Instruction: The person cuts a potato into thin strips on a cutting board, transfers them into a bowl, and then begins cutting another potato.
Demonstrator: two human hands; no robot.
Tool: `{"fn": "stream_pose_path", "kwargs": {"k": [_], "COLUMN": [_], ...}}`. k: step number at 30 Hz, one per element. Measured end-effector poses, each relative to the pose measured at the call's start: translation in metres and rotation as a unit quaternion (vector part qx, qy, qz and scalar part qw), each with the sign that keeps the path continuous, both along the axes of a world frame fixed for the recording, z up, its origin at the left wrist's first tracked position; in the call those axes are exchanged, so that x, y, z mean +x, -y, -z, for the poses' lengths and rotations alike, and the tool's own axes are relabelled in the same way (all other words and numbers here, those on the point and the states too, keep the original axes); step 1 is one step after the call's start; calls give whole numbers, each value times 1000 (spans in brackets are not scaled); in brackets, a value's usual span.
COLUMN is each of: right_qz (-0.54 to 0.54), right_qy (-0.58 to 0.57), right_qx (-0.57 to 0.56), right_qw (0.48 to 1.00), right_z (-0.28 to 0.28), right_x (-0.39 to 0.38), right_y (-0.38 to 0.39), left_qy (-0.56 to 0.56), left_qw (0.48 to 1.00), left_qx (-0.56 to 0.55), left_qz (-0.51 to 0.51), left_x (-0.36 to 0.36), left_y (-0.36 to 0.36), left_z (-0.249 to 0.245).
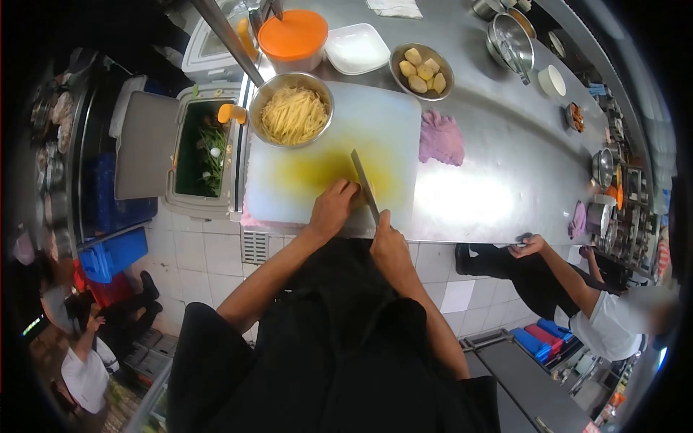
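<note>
My right hand (390,247) grips the handle of a kitchen knife (363,179), its blade pointing away from me over the white cutting board (386,112). Close beside the blade, the bent fingers of my left hand (334,209) press on a yellowish piece of potato (357,197), mostly hidden by hand and knife. A yellow stain covers the board's middle. At the board's upper left stands a metal bowl (254,119) full of thin pale-yellow potato strips (294,117). Another metal bowl (449,83), holding several peeled potatoes (419,84), sits past the board's upper right corner.
A pink cloth (441,137) lies right of the board. Behind are an orange-lidded tub (292,35) and a white square dish (357,49). An open bin (173,169) with green scraps stands at left. One person (606,317) is at right, another (86,375) lower left.
</note>
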State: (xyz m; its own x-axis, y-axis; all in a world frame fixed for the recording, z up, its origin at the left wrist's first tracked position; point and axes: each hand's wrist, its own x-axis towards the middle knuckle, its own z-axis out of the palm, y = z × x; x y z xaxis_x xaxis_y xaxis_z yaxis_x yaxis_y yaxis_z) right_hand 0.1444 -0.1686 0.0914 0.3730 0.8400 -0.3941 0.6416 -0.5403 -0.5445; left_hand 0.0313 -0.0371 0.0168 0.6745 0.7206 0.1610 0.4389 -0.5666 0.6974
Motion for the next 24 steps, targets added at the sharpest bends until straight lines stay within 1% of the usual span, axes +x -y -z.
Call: {"fn": "stream_pose_path", "kwargs": {"k": [2,4,6,9,11,12,14,15,16,17,20,21,23,24], "right_qz": [-21,-25,-26,-27,-29,-26,-30,-30,-28,-31,-21,-22,-39,-37], "right_qy": [-3,3,11,3,12,13,7,8,6,8,-8,-7,1,-1], "right_qx": [-13,-27,-43,-37,-19,-22,35,35,-11,-47,-32,-32,3,-1], "right_qw": [1000,999,999,999,999,999,999,999,1000,998,999,999,999,999], "right_z": [-23,-39,-43,-39,-29,-16,13,-1,-29,-42,-14,-5,7,-7], "right_x": [1,-5,-7,-6,-6,-7,-2,-2,-3,1,-1,-1,1,-2], "right_y": [-3,-1,4,8,8,7,-2,-4,-6,-13,2,-2,-10,-9], "left_qy": [2,-5,-11,-33,-3,-2,2,3,-8,-15,-2,-1,16,14], "left_qw": [1000,1000,1000,999,998,998,999,999,1000,1000,999,999,999,999], "left_qx": [24,18,13,3,59,56,34,34,25,24,33,33,33,29], "left_qz": [11,11,13,14,10,12,9,9,13,11,8,7,3,5], "left_x": [-1,0,1,1,0,-1,1,-1,-2,0,0,-1,-1,-4], "left_y": [0,0,1,1,0,2,0,1,6,1,1,-1,1,5], "left_z": [3,2,1,2,3,2,0,1,2,3,2,2,4,6]}}
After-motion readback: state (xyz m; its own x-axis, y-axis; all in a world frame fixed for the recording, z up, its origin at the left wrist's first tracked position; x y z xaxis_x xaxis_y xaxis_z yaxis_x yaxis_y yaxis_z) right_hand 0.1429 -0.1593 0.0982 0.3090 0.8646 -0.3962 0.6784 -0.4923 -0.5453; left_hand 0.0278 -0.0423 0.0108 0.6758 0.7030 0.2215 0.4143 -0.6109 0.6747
